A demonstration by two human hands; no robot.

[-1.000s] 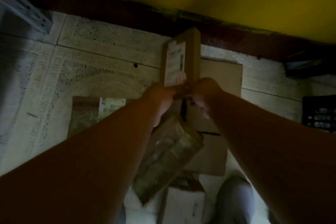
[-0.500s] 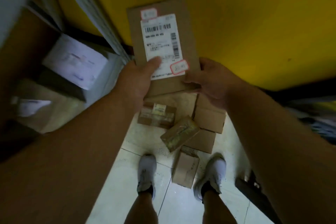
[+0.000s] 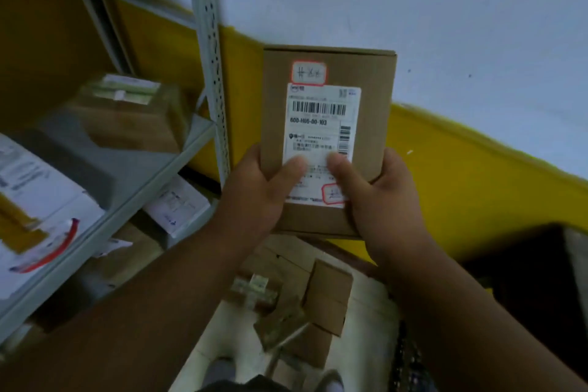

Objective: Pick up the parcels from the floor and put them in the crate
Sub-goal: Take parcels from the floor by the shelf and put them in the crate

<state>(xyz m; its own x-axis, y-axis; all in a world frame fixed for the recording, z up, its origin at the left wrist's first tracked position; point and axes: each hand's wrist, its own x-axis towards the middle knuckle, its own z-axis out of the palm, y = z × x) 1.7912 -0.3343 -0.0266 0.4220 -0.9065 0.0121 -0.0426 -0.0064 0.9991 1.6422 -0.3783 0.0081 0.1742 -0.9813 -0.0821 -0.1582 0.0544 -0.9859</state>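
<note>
Parcel (image 3: 327, 140), a brown cardboard box, is being held up in front of the white and yellow wall (image 3: 477, 41), its long axis running up and down and its labelled face turned toward the camera. Both hands are grasping its lower half: the left hand (image 3: 257, 191) and the right hand (image 3: 381, 197) are each pressing a thumb onto the white shipping label (image 3: 321, 124). That label is showing a barcode and "600-H06-00-103". More parcels on the floor (image 3: 318, 305) are lying below, beside a metal shelf (image 3: 133, 181).

One held parcel (image 3: 327, 137), two hands, several floor parcels (image 3: 327, 299).
</note>
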